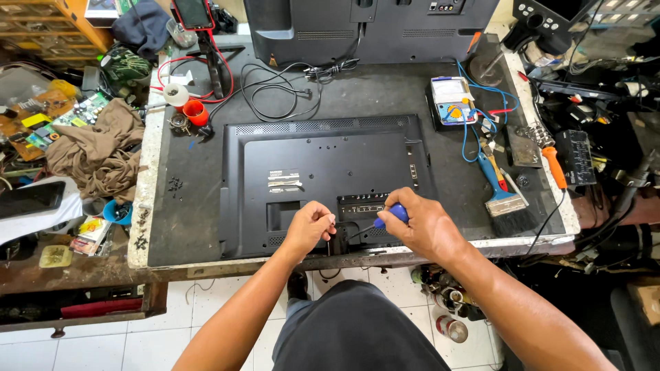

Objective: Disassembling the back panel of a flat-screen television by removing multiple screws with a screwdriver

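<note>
Both of your hands work at the near edge of the flat black plastic television back panel point(323, 182), which lies face down on the dark, worn desk point(192, 199). Your right hand point(423, 227) is clenched around the blue-handled screwdriver point(390, 216), its shaft angled left and down toward the panel's lower edge. Your left hand point(311, 227) pinches its fingertips together just beside the tip; what it grips is too small to tell. Farther right lie a wide blue-handled paintbrush point(504, 194) and an orange-handled tool point(552, 165). Upper left stands a small red cup point(196, 112).
</note>
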